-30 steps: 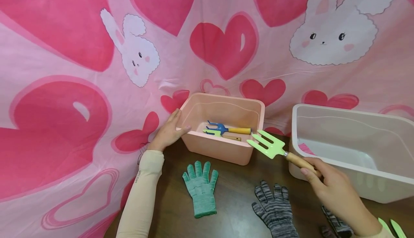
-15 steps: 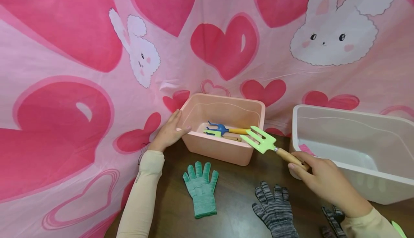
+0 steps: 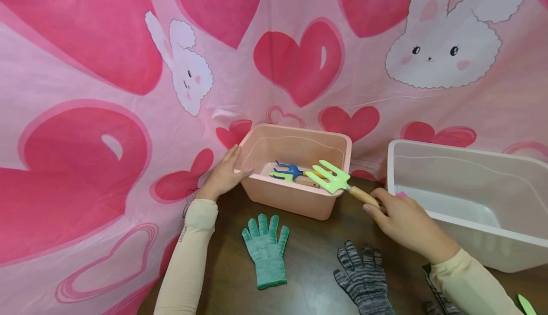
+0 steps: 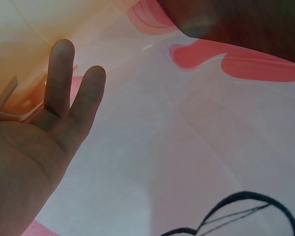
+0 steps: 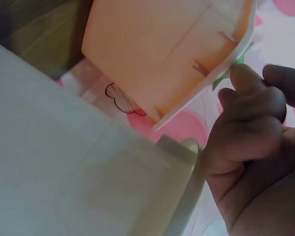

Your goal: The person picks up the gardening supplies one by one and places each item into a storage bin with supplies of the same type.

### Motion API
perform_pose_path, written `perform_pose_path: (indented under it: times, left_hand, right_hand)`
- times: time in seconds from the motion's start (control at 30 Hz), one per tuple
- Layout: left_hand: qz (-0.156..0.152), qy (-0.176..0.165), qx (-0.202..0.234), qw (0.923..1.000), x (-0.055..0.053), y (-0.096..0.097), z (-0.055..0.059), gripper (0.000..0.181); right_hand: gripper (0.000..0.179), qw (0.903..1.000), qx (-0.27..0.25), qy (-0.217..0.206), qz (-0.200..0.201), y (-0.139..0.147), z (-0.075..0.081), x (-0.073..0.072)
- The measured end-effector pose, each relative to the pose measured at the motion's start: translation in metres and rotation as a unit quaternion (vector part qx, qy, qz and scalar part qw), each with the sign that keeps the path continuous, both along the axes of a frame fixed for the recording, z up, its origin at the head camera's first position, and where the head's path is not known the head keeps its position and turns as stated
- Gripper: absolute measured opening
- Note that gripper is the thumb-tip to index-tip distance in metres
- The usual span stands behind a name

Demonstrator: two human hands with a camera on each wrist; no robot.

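My right hand (image 3: 404, 217) grips the wooden handle of a light green garden hand fork (image 3: 336, 180). The fork's tines point left over the front right corner of a pink plastic bin (image 3: 287, 201). In the right wrist view, the curled fingers of the right hand (image 5: 250, 132) show beside the bin's rim. At the bin's left end lies my left hand (image 3: 223, 174), thumb over the front rim and straight fingers along the outer side. Inside the bin rest a blue hand cultivator (image 3: 292, 170) with a yellow handle and another green fork (image 3: 282, 176).
A white bin (image 3: 466, 246) stands to the right, with a bit of pink (image 3: 401, 194) inside. A green glove (image 3: 266, 253) and a grey striped glove (image 3: 364, 277) lie on the dark table (image 3: 308, 267). A pink heart-print cloth (image 3: 299, 1) hangs behind.
My right hand has carried the green fork left and slightly up, from beside the pink bin to over its front right corner. The left hand has stayed at the bin's left end.
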State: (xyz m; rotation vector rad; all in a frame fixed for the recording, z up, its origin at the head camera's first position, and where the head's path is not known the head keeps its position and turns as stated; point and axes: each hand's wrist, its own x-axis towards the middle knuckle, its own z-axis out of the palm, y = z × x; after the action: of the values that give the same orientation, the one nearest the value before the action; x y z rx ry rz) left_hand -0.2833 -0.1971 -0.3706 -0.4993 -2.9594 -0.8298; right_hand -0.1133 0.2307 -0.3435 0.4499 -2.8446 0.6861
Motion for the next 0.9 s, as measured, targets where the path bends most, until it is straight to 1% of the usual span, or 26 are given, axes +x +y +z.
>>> perform_pose_path:
  times: [0.07,0.2,0.33,0.53,0.67,0.73,0.9]
  left_hand:
    - [0.002,0.0,0.002,1.0,0.0,0.0,0.0,0.095]
    - [-0.007,0.005,0.005,1.0,0.0,0.001,-0.001,0.094]
    - [-0.012,0.011,0.007,0.9998,0.0,0.0,-0.001,0.093]
    - [-0.008,0.005,0.007,0.9999,0.001,-0.001,0.0,0.094]
    - [-0.005,-0.001,0.001,1.0,0.001,-0.001,-0.002,0.095]
    - [-0.005,-0.004,0.001,1.0,0.001,-0.001,-0.002,0.096]
    - [-0.003,-0.002,0.002,1.0,0.002,-0.002,-0.001,0.096]
  right_hand:
    - [0.019,1.0,-0.001,0.002,0.003,-0.003,-0.001,-0.002]
    - [0.019,0.9999,-0.008,-0.004,0.011,-0.008,-0.004,-0.006]
    - [0.02,0.9994,-0.018,-0.024,0.015,-0.012,-0.004,-0.009]
    - [0.024,0.9983,-0.009,-0.054,0.022,-0.017,-0.001,-0.016]
    - [0.031,0.9967,-0.012,-0.075,0.031,-0.021,-0.005,-0.022]
    - [0.033,0.9967,-0.015,-0.072,0.034,-0.022,-0.007,-0.024]
    - [0.03,0.9983,0.001,-0.039,0.043,-0.026,-0.006,-0.028]
